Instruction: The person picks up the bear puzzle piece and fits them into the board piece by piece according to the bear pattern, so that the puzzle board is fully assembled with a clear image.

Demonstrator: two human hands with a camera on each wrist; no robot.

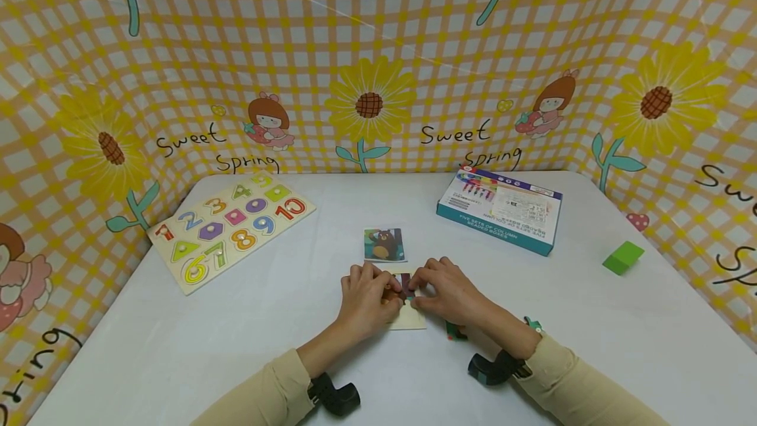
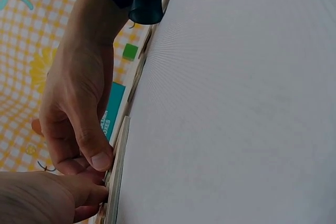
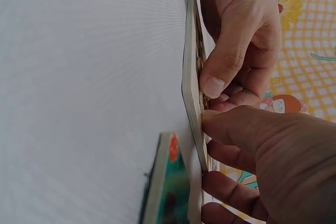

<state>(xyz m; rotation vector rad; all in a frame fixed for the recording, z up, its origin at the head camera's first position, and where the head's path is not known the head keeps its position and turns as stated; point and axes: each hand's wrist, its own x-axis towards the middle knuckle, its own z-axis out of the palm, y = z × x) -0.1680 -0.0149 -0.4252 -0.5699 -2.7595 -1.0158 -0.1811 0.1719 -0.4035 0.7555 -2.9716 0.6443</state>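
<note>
Both hands work over a small cream wooden puzzle board (image 1: pixel 408 322), seen edge-on in the right wrist view (image 3: pixel 188 72). My left hand (image 1: pixel 368 298) bends over its left side, thumb and fingertips pinching at a brown picture piece. From the right, my right hand (image 1: pixel 446 291) reaches in, thumb and index finger pinching a dark purple puzzle piece (image 1: pixel 406 281) close to the left fingertips. The fingers partly hide both pieces. Under the right wrist lies a loose green puzzle piece (image 1: pixel 454 331) with a red spot, close to the camera in the right wrist view (image 3: pixel 176 187).
Just behind the board is a square bear picture (image 1: pixel 386 244). A wooden number puzzle (image 1: pixel 236 229) lies at the back left. At the back right are a teal-sided box (image 1: pixel 499 209) and a green block (image 1: pixel 623 258). Patterned cloth (image 1: pixel 367 38) rises around the white table.
</note>
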